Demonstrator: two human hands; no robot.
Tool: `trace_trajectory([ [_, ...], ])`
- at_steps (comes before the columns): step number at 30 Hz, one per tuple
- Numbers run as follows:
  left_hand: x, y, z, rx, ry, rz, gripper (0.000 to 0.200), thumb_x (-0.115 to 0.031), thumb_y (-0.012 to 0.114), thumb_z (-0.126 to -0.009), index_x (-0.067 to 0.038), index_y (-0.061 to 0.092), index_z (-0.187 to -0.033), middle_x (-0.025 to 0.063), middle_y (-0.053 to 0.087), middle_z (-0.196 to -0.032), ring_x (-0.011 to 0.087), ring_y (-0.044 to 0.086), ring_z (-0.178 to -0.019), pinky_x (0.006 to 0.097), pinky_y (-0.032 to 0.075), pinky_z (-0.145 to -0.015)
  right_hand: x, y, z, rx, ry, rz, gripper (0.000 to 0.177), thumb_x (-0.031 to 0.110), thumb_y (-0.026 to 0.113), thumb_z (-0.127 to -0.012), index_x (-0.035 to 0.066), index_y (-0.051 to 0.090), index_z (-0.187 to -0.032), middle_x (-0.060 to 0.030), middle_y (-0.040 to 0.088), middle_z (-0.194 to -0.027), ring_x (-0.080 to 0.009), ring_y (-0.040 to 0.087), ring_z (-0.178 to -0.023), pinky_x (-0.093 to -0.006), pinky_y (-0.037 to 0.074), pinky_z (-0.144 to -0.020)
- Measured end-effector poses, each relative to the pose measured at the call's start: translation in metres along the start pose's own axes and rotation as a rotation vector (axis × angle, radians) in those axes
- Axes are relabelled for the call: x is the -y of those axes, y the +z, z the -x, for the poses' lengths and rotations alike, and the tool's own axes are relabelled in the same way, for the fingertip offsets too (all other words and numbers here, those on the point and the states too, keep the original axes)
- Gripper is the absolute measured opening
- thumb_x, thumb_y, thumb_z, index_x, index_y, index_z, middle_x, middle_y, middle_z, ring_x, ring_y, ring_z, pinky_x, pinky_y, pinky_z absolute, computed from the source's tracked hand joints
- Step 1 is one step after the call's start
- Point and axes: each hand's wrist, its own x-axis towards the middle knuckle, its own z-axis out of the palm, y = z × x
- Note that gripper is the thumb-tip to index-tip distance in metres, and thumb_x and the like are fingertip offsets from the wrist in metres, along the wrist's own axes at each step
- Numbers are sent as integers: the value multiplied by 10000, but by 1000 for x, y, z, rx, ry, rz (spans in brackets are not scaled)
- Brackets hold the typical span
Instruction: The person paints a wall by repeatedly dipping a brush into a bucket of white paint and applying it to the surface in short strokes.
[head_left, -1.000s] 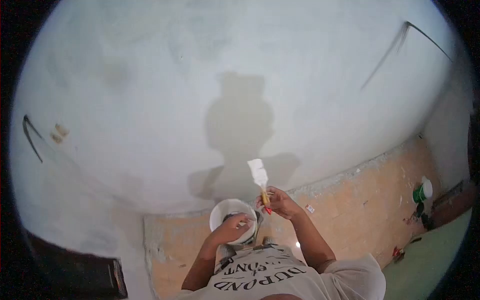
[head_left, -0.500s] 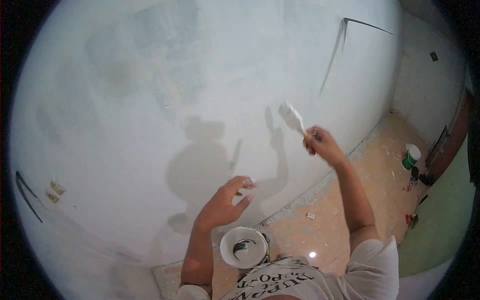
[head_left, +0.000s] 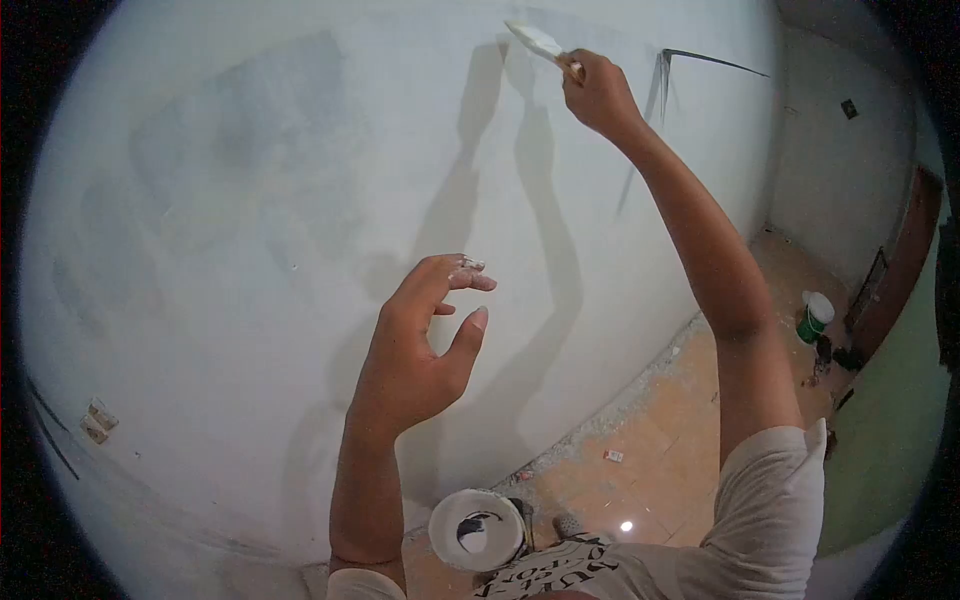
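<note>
Drips could run onto the right hand (head_left: 603, 97) gripping the brush (head_left: 538, 40), because its white-coated head tilts above the handle (head_left: 570, 68); the left hand (head_left: 405, 350) is open.

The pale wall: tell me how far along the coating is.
The pale wall looks evenly white around its lower middle. The white-coated brush with a yellowish handle is raised near it in the right hand. Grey patches at upper left probably remain to be covered.
</note>
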Motion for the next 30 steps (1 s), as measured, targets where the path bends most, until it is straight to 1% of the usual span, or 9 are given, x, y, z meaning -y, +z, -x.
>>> trace_trajectory([
  [2, -7, 6, -7, -18, -29, 3, 254, -38, 591, -855, -76, 639, -1101, 127, 593, -1264, 254, 557, -1209, 397, 507, -925, 15, 2, -27, -30, 6, 56, 260, 83, 579, -873, -26, 652, -1097, -232, 678, -830, -361, 669, -738, -410, 519, -696],
  [5, -13, 16, -23, -32, -31, 2, 258, -22, 601, -848, -72, 636, -1099, 125, 598, -1251, 242, 572, -1186, 384, 505, -902, 12, 9, -53, -32, -51, 95, 255, 63, 576, -843, -31, 656, -1067, -238, 676, -832, -385, 665, -752, -434, 524, -708],
  [11, -24, 24, -25, -93, -42, 18, 251, -12, 616, -844, -60, 639, -1089, 115, 589, -1263, 241, 580, -1168, 369, 501, -888, 31, 16, -5, 127, -134, 140, 78, -31, 539, -783, -65, 585, -836, -286, 643, -843, -454, 632, -848, -509, 497, -735],
  [14, -26, 24, -24, -99, -51, -26, 244, -18, 617, -846, -57, 643, -1085, 109, 582, -1276, 238, 575, -1174, 373, 503, -897, 33, 5, 23, 198, -196, 127, 90, -45, 554, -777, -51, 610, -847, -269, 646, -833, -446, 634, -805, -485, 506, -722],
  [16, -25, 24, -24, -88, -41, -54, 250, -22, 622, -844, -66, 648, -1089, 109, 577, -1284, 236, 565, -1186, 374, 504, -907, 33, -11, 27, 516, -115, 194, 151, 30, 635, -764, -29, 622, -903, -214, 670, -888, -382, 657, -843, -477, 521, -740],
  [20, -13, 28, -28, -77, -71, -21, 255, -37, 631, -844, -75, 652, -1095, 110, 575, -1289, 237, 547, -1208, 382, 502, -919, 24, -27, -10, 753, -173, 226, 181, 125, 767, -695, 37, 718, -845, -151, 678, -963, -299, 643, -934, -382, 508, -801],
  [25, -10, 32, -26, -84, -60, 4, 245, -52, 631, -848, -77, 653, -1091, 121, 570, -1292, 245, 544, -1212, 385, 500, -927, 44, -9, -82, 468, -246, 363, 207, 208, 779, -700, 75, 733, -853, -85, 691, -932, -266, 666, -848, -395, 528, -746],
  [27, -14, 33, -26, -61, -61, 77, 238, -53, 621, -852, -75, 654, -1087, 123, 565, -1298, 249, 545, -1211, 382, 500, -917, 54, -5, -109, 324, -298, 376, 170, 148, 663, -805, 55, 735, -926, -133, 722, -876, -315, 691, -789, -441, 559, -727],
  [30, -14, 37, -27, -75, -38, 72, 239, -46, 621, -851, -68, 650, -1087, 119, 567, -1293, 243, 549, -1203, 377, 502, -903, 84, -24, -135, 259, -82, 268, 150, 139, 665, -782, 61, 743, -884, -166, 726, -944, -291, 697, -876, -404, 553, -760],
])
